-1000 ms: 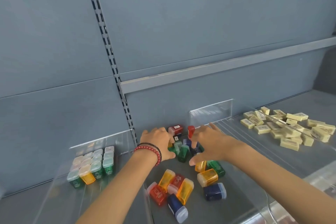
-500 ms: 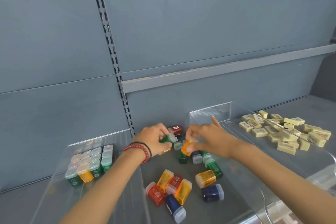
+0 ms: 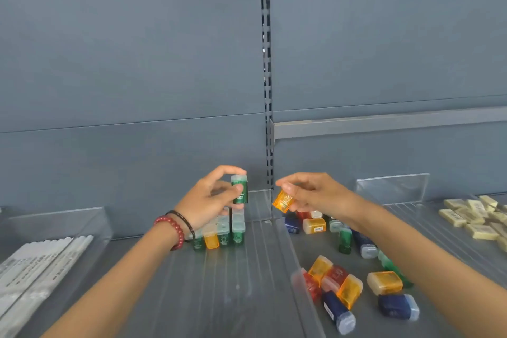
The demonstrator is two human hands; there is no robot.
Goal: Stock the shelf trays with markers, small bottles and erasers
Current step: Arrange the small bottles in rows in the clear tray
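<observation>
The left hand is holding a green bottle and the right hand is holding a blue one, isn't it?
Not quite. The left hand does hold a green bottle, but the right hand holds an orange bottle, not a blue one. The head view shows it.

A blue-grey metal back panel (image 3: pixel 131 49) fills the view from 9 to 3 o'clock, split at 12 o'clock by a slotted upright (image 3: pixel 266 63) running top to bottom. At 3 o'clock a paler grey rail (image 3: pixel 384 125) runs from the upright to the right edge, and at 9 o'clock a thin seam (image 3: pixel 131 123) crosses the panel. The grey shelf deck (image 3: pixel 126 245) spans the bottom around 6 o'clock, in soft, even light.
</observation>
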